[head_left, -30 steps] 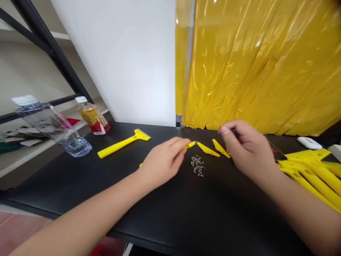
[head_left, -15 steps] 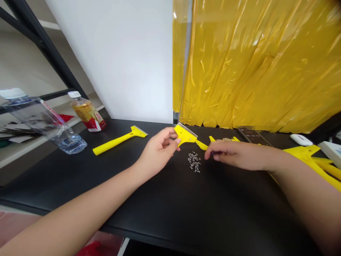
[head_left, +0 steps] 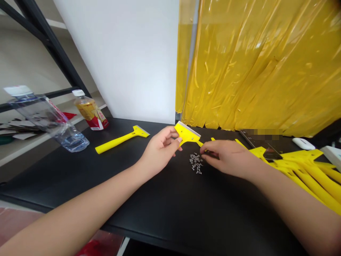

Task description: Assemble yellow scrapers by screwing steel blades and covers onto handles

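Note:
My left hand (head_left: 160,149) pinches a yellow scraper (head_left: 187,134) by its neck, thumb in front. Along the scraper's upper edge runs a metal blade, and small screw points show on its head. Just right of it, my right hand (head_left: 226,156) is bent with thumb and fingertips close together. Its fingertips overlap the end of a narrow yellow piece (head_left: 200,143); whether they grip that or something small cannot be made out. Below the fingertips a small pile of screws and nuts (head_left: 196,163) lies on the black table (head_left: 170,209).
Another bladed yellow scraper (head_left: 119,140) lies at left. Beyond it stand a clear bottle (head_left: 57,121) and a drink bottle (head_left: 92,110). Several yellow scraper handles (head_left: 306,174) are heaped at right, near a dark phone (head_left: 258,144) and a white case (head_left: 303,143). A yellow-wrapped stack (head_left: 234,71) rises behind.
My right hand has moved slightly left, its fingertips now at the narrow yellow piece beside the scraper. My left hand keeps its hold. The view has shifted slightly, showing more handles at right.

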Demonstrator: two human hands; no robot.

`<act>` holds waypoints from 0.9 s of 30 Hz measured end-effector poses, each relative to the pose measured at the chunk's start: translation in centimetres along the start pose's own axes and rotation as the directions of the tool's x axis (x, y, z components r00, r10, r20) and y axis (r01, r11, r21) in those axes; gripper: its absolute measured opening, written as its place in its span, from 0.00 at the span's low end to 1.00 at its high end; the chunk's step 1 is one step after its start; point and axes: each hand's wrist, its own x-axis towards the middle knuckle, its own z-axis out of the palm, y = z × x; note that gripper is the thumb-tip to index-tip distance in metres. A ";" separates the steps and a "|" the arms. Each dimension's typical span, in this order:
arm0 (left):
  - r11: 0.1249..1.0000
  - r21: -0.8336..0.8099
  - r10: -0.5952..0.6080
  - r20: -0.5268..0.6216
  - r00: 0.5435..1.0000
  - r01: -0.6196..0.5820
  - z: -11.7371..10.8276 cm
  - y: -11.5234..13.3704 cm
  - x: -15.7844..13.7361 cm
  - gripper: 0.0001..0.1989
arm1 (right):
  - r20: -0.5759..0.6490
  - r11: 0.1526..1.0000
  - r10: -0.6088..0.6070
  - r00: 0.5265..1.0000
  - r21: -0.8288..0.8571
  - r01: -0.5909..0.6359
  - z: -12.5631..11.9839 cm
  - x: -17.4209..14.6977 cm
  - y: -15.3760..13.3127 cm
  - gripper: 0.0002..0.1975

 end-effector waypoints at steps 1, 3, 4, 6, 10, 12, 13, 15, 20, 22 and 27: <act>1.000 -0.008 -0.010 0.001 1.000 0.010 0.0 0.1 0.0 0.12 | 0.069 1.000 0.030 0.997 -0.009 -0.029 0.3 0.1 -0.2 0.06; 1.000 -0.019 -0.021 0.001 1.000 0.021 0.0 0.3 0.0 0.12 | 0.134 0.998 0.055 0.990 -0.035 -0.051 1.0 0.2 -0.3 0.05; 0.999 -0.022 -0.025 0.001 1.000 0.025 0.0 0.3 0.0 0.12 | 0.138 0.998 0.053 0.989 -0.039 -0.048 1.3 0.2 -0.3 0.05; 0.999 -0.030 -0.030 0.004 1.000 0.030 0.1 0.3 0.0 0.12 | 0.132 0.998 0.060 0.989 -0.045 -0.055 1.7 0.2 -0.3 0.05; 0.994 -0.094 -0.053 0.023 0.998 0.055 0.2 0.7 0.0 0.11 | 0.115 0.996 0.089 0.989 -0.030 -0.087 1.9 0.2 -0.2 0.07; 0.980 -0.168 -0.098 0.043 0.994 0.104 0.3 1.2 -0.2 0.10 | 0.100 0.993 0.119 0.988 -0.002 -0.120 1.5 0.3 -0.1 0.07; 0.968 -0.206 -0.129 0.069 0.989 0.141 0.4 1.5 -0.4 0.09 | 0.087 0.990 0.138 0.987 0.004 -0.139 1.2 0.3 -0.2 0.07; 0.939 -0.266 -0.183 0.157 0.970 0.220 0.5 2.2 -0.8 0.08 | 0.054 0.978 0.175 0.983 0.105 -0.180 0.5 0.4 -0.5 0.07; 0.892 -0.306 -0.208 0.374 0.904 0.333 1.2 3.2 -1.8 0.11 | 0.165 0.482 0.307 0.937 0.823 -0.302 -1.1 0.5 -2.5 0.14; 0.892 -0.297 -0.206 0.404 0.891 0.341 1.4 3.1 -1.9 0.11 | 0.255 0.268 0.305 0.917 0.901 -0.340 -1.2 0.4 -3.2 0.15; 0.900 -0.274 -0.220 0.383 0.897 0.338 1.1 2.7 -1.6 0.10 | 0.330 0.019 0.276 0.903 0.937 -0.348 -0.7 0.3 -3.4 0.15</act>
